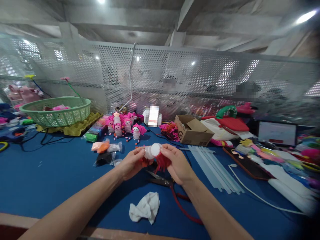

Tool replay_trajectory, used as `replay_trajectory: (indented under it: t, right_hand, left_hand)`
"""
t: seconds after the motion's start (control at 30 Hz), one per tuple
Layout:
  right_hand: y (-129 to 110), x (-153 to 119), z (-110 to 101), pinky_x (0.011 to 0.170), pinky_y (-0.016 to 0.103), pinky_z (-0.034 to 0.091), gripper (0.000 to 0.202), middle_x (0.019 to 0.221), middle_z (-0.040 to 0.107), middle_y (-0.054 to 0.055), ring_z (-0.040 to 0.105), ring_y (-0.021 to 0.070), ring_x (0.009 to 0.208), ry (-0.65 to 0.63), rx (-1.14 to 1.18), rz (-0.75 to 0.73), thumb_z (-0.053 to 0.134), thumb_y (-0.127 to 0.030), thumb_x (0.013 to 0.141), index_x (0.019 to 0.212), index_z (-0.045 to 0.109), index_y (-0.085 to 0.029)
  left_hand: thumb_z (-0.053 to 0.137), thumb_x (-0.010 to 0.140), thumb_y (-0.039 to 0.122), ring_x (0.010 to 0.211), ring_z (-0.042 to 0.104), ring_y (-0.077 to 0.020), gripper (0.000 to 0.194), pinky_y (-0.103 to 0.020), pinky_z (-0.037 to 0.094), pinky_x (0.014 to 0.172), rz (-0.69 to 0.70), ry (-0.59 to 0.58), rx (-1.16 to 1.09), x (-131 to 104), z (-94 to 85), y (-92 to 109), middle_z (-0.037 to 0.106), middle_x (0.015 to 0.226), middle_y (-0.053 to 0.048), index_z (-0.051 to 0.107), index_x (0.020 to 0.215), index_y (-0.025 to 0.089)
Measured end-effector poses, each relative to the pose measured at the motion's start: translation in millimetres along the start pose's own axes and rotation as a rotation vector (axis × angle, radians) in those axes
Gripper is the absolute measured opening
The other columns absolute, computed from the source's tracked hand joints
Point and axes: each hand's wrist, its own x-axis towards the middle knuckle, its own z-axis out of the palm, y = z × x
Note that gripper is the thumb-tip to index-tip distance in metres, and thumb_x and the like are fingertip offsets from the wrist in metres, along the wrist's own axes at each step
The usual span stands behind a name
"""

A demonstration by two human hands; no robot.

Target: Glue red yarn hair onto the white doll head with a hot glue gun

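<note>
Both hands hold a small doll (150, 152) over the blue table, its white round end turned to the camera and red yarn hanging at its right. My left hand (133, 162) pinches the left side of its pale body. Closed around the right side, by the white disc and red yarn, is my right hand (175, 162). Scissors (162, 181) with red handles lie under the hands, partly hidden by my right forearm. A crumpled white tissue (145, 208) rests nearer the front edge.
Pink-haired dolls (117, 125) stand behind, left of a cardboard box (197, 133). Glue sticks (215, 168) lie right, beside a white cable (260, 199). Clay packets (103, 146) and a green basket (58, 113) are left. A perforated metal screen (160, 73) spans the back.
</note>
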Motion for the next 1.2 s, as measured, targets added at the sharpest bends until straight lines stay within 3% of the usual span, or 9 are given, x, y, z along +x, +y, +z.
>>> replay_trajectory:
  t: [0.13,0.27,0.5,0.77,0.97,1.1,1.2]
  right_hand:
    - [1.1,10.1,-6.5,0.060,0.027,0.043,0.020,0.060,0.060,-0.002,0.053,0.0126,0.058,0.019,0.084,0.018,0.070,-0.032,0.056,0.061,0.057,-0.018]
    - [3.9,10.4,-6.9,0.062,0.026,0.044,0.016,0.061,0.061,-0.002,0.054,0.0113,0.058,-0.023,0.122,0.071,0.070,-0.028,0.055,0.062,0.060,-0.017]
    - [4.7,4.0,-1.6,0.057,0.022,0.043,0.015,0.057,0.061,-0.003,0.054,0.0084,0.053,-0.101,0.124,0.143,0.072,-0.022,0.054,0.059,0.060,-0.015]
    - [2.6,7.4,-4.8,0.057,0.022,0.044,0.019,0.057,0.063,0.000,0.056,0.0094,0.053,-0.146,0.102,0.176,0.072,-0.029,0.059,0.064,0.063,-0.013]
    - [-5.6,9.0,-7.9,0.062,0.024,0.046,0.031,0.064,0.066,0.002,0.058,0.0106,0.058,-0.143,0.044,0.116,0.063,-0.043,0.069,0.076,0.064,-0.013]
    - [-2.4,8.4,-4.8,0.068,0.024,0.046,0.035,0.071,0.067,-0.001,0.060,0.0109,0.065,-0.115,-0.025,0.006,0.070,-0.044,0.060,0.080,0.063,-0.016]
    - [-0.1,10.1,-5.6,0.065,0.026,0.046,0.034,0.067,0.065,-0.003,0.058,0.0102,0.059,-0.058,-0.049,-0.019,0.073,-0.042,0.054,0.075,0.062,-0.018]
  left_hand:
    - [0.066,0.066,0.039,0.072,0.058,-0.0148,0.037,-0.026,0.044,0.068,0.030,0.037,0.030,3.0,-2.7,2.4,0.064,0.084,-0.009,0.065,0.091,0.011]
    - [0.072,0.060,0.031,0.067,0.058,-0.0130,0.035,-0.023,0.043,0.063,0.064,0.082,0.092,1.6,-2.7,4.9,0.065,0.079,-0.007,0.065,0.089,0.011]
    - [0.076,0.053,0.023,0.059,0.058,-0.0104,0.030,-0.021,0.043,0.058,0.048,0.053,0.169,-1.0,-4.2,5.2,0.065,0.069,-0.003,0.065,0.079,0.012]
    - [0.077,0.051,0.016,0.062,0.062,-0.0133,0.034,-0.024,0.048,0.061,0.006,0.003,0.169,4.5,-15.6,2.8,0.066,0.073,-0.004,0.064,0.082,0.011]
    - [0.078,0.049,0.026,0.072,0.062,-0.0161,0.042,-0.030,0.049,0.071,0.050,-0.002,0.135,7.2,-17.8,5.5,0.067,0.081,-0.006,0.064,0.086,0.012]
    - [0.075,0.055,0.027,0.071,0.063,-0.0152,0.036,-0.029,0.050,0.071,0.068,-0.003,0.130,6.2,-15.9,6.7,0.068,0.079,-0.005,0.065,0.086,0.013]
    - [0.077,0.052,0.024,0.071,0.063,-0.0168,0.038,-0.031,0.050,0.071,0.038,-0.017,0.139,4.4,-13.7,6.0,0.068,0.080,-0.006,0.065,0.086,0.012]
